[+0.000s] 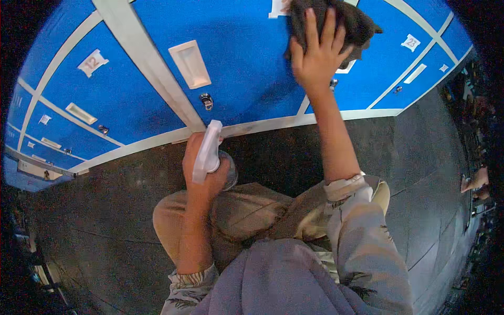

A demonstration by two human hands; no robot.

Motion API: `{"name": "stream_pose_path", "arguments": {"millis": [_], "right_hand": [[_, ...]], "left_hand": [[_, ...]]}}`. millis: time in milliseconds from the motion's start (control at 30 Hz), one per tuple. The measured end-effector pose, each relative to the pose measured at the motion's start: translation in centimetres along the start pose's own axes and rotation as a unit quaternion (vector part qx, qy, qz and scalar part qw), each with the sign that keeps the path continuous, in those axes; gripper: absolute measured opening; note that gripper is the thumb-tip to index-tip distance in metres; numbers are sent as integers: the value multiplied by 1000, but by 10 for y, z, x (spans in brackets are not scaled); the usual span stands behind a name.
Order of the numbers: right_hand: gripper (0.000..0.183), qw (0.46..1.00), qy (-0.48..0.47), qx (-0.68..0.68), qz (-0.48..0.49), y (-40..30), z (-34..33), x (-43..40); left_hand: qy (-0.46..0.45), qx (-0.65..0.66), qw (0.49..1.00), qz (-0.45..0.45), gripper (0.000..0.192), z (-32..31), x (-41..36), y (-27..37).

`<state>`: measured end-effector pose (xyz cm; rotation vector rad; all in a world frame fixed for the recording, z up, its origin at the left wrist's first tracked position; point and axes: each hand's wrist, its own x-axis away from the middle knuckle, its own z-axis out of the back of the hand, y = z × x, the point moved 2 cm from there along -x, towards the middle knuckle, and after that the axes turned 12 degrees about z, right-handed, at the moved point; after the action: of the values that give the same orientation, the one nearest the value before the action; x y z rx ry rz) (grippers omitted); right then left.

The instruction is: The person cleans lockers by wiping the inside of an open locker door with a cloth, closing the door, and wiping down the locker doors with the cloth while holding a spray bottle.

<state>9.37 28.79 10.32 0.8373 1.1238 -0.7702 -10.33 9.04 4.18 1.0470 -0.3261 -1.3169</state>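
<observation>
My left hand (208, 169) grips a spray bottle (207, 155) with a white trigger head; its clear body is mostly hidden behind my fingers. Low in front of me, the bottle is near the bottom frame of a blue locker door (248, 71). With fingers spread, my right hand (321, 59) presses a dark cloth (360, 27) flat against the blue lockers at the upper right. The cloth partly covers a white number label (278, 8) and a white recessed handle (346, 67). On the middle door are another recessed handle (190, 64) and a metal lock (206, 101).
More blue locker doors with labels, handles and locks spread left (102, 75) and right (417, 75), divided by pale metal frames (145, 59). Dark floor (118, 208) lies around my bent legs (244, 212). At the far right edge, cluttered items are too dark to identify.
</observation>
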Motion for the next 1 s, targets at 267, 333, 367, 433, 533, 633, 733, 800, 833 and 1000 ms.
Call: {"name": "stream_pose_path", "arguments": {"millis": [267, 333, 367, 433, 533, 633, 733, 800, 833, 1000], "right_hand": [[67, 963, -258, -74, 33, -75, -9, 141], [67, 958, -272, -75, 51, -83, -4, 165], [68, 942, -324, -84, 27, -83, -5, 172], [70, 923, -374, -94, 3, -85, -2, 166], [61, 953, -292, -84, -11, -75, 10, 127], [60, 979, -182, -67, -58, -64, 14, 60], [60, 991, -104, -25, -83, -54, 18, 48], [57, 990, -100, -15, -98, -58, 18, 50], [57, 990, -100, -15, -96, -61, 18, 54], [59, 980, -180, -37, -77, -80, 18, 88]], "left_hand": [[14, 61, 998, 26, 38, 0, 1, 15], [7, 74, 997, 35, 37, -2, 3, 18], [7, 70, 997, 32, 37, -2, 4, 17], [19, 81, 996, 29, 36, -5, 4, 10], [17, 53, 998, 27, 36, -4, 6, 13], [38, 67, 997, 5, 37, 1, 7, 7], [23, 84, 995, 41, 38, -4, 7, 10], [26, 88, 995, 31, 38, -2, 4, 13], [28, 88, 995, 22, 38, -1, 4, 15], [32, 103, 994, 20, 38, -6, 1, 8]]}}
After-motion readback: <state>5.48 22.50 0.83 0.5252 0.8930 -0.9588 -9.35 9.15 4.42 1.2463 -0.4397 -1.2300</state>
